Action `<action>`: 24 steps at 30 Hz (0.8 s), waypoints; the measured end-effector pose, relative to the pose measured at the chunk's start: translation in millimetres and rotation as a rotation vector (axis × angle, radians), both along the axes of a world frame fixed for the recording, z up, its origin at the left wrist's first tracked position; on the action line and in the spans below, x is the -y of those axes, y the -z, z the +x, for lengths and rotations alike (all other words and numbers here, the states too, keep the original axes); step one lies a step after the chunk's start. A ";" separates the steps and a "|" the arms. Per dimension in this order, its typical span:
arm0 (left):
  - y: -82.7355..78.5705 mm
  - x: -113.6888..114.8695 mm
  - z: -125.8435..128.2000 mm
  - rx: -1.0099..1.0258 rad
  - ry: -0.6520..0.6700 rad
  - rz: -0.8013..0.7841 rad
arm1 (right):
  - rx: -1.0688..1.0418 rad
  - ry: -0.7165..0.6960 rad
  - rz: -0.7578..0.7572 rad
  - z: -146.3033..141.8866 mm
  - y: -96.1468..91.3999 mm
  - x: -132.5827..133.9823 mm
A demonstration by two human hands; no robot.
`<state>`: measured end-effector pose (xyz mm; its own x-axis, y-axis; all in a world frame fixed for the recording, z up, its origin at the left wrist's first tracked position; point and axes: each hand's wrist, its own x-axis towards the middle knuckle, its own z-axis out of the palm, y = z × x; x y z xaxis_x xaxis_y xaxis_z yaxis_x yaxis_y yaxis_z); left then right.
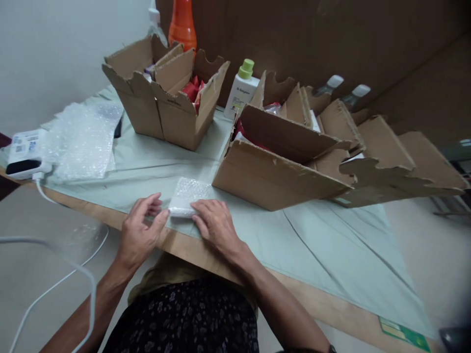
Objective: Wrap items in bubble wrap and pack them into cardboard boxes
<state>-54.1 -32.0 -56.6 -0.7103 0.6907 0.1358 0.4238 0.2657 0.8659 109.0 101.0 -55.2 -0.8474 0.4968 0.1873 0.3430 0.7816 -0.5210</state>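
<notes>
A small white packet wrapped in bubble wrap [184, 196] lies flat on the green cloth near the table's front edge. My right hand [217, 223] rests on its right side, fingers over the top and thumb at the front edge, gripping it. At the packet's left corner is my left hand [142, 228], its fingers curved and apart from the thumb. The left thumb tip comes up to the corner; whether it touches I cannot tell. What is inside the wrap is hard to make out.
Bubble wrap sheets [86, 142] are stacked at left beside a white device [27, 154] with a cable. Open cardboard boxes [180, 120] stand at the back and more cardboard boxes [279, 181] at right. Behind them are a white bottle [241, 93] and an orange bottle [183, 29].
</notes>
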 end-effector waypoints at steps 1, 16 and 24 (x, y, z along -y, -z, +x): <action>-3.2 7.3 4.9 0.163 -0.023 0.018 | -0.056 0.038 -0.062 0.8 -0.4 -0.9; -1.7 10.8 50.9 0.739 0.319 0.037 | -0.277 0.098 -0.367 61.7 -45.0 10.9; -24.3 -7.9 68.6 0.141 0.702 -0.057 | 0.029 -0.006 -0.398 87.9 -65.3 13.4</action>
